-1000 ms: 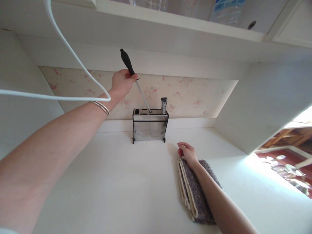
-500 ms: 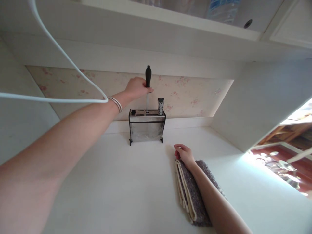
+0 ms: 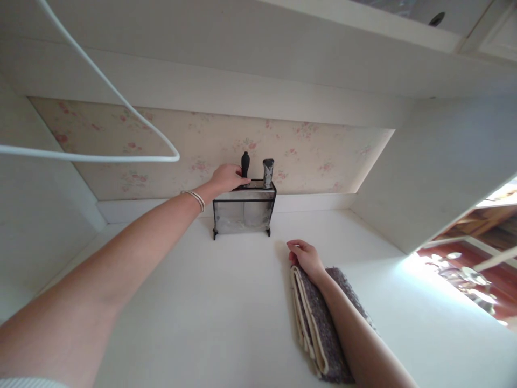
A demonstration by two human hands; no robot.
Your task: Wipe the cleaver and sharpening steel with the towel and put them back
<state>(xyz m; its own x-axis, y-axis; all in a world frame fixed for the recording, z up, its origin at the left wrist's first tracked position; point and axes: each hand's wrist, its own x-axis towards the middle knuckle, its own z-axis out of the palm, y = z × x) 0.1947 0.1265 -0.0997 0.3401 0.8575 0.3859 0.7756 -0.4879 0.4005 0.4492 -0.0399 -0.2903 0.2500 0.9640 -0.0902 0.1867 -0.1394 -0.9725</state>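
The black handle of a tool sticks straight up out of a slot in the knife holder, and only the handle shows. The left hand is wrapped round the low part of that handle, fingers closed on it, resting on top of the holder. A second handle, grey and worn, stands in a slot just beside the black one. The holder sits at the back of the white counter, close to the flowery wall.

The right hand lies loosely curled on a folded grey towel, well apart from the holder — it grips nothing that I can see.

What could go wrong? The holder is narrow and stands on little feet, and nothing steadies it. A sideways push or a crooked pull on the handle could tip it or make it slide. A white cable hangs in a loop above the left arm — a raised arm could catch it.
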